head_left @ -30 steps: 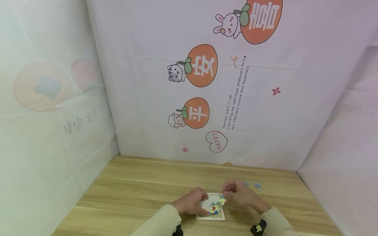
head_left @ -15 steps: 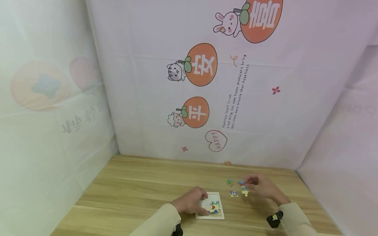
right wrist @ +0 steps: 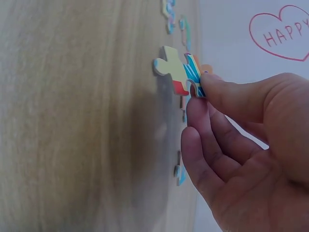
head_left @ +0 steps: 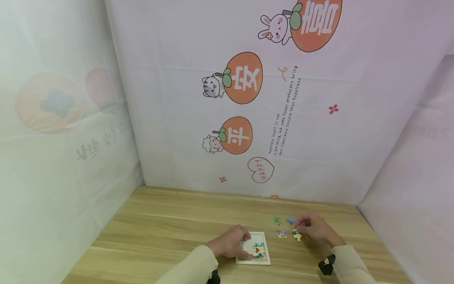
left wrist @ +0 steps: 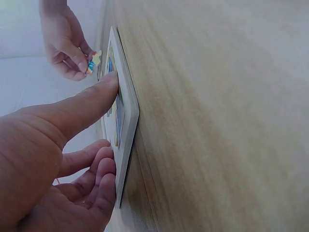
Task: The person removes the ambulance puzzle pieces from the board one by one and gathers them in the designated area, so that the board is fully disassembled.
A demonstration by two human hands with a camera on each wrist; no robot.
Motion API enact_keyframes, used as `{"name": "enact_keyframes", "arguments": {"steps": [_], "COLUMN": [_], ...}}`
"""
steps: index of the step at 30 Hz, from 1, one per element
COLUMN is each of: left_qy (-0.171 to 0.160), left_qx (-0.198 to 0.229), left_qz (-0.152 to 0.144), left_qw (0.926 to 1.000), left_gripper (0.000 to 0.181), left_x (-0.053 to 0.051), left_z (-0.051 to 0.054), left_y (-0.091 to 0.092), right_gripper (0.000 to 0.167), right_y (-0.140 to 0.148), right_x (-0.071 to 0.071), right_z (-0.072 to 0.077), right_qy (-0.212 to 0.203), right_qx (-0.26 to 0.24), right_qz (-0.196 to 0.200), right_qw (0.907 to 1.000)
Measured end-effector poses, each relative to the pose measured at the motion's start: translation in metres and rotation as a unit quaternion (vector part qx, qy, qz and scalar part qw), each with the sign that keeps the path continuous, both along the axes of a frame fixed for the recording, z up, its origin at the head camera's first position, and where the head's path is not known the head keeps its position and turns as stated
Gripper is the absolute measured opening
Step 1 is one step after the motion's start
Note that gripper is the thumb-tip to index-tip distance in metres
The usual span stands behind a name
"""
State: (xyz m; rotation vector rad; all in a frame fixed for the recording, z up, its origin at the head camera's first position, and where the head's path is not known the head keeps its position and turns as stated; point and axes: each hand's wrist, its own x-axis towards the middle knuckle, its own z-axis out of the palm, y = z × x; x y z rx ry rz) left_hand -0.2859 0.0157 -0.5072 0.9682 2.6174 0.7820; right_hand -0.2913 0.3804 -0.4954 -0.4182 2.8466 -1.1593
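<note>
My left hand [head_left: 229, 241] rests on a small white puzzle tray [head_left: 267, 258] lying flat on the table. Its thumb [left wrist: 89, 104] presses on the pieces in the tray, while the other fingers, loosely bent, touch the tray's face near an edge. Part of the puzzle is hidden under that hand. To the right, my right hand [head_left: 317, 228] pinches a puzzle piece [right wrist: 175, 70] between thumb and fingers, just above the table. The piece is pale yellow with blue stripes and a red corner.
Several loose pieces lie right of the tray: a green one [head_left: 276, 219], a blue one [head_left: 291, 220] and a purple and yellow one [head_left: 281, 234]. A printed white cloth [head_left: 184, 118] hangs behind the wooden table [head_left: 159, 225].
My right hand has moved right, away from the tray's upper right corner, with the yellow and blue piece, uncovering loose pieces. My left hand has stayed on the tray.
</note>
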Motion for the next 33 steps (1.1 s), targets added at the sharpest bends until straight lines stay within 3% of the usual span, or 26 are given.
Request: {"name": "enact_keyframes", "arguments": {"steps": [17, 27, 33], "left_qy": [-0.005, -0.006, -0.001], "left_qx": [-0.004, -0.006, -0.007], "left_qz": [0.003, 0.000, 0.002], "left_qw": [1.0000, 1.0000, 1.0000], "left_gripper": [0.056, 0.056, 0.056], "left_x": [0.000, -0.001, 0.000], "left_z": [-0.001, -0.001, -0.001], "left_y": [0.000, 0.000, 0.000], "right_gripper": [0.006, 0.004, 0.014], "right_y": [-0.005, -0.010, -0.020], "right_x": [-0.003, 0.000, 0.005], "right_z": [-0.014, 0.001, 0.011], "right_qy": [-0.010, -0.020, -0.005], "right_qx": [0.034, 0.063, 0.066], "right_qz": [-0.028, -0.056, -0.035], "right_qw": [0.9990, 0.9962, 0.9972]}}
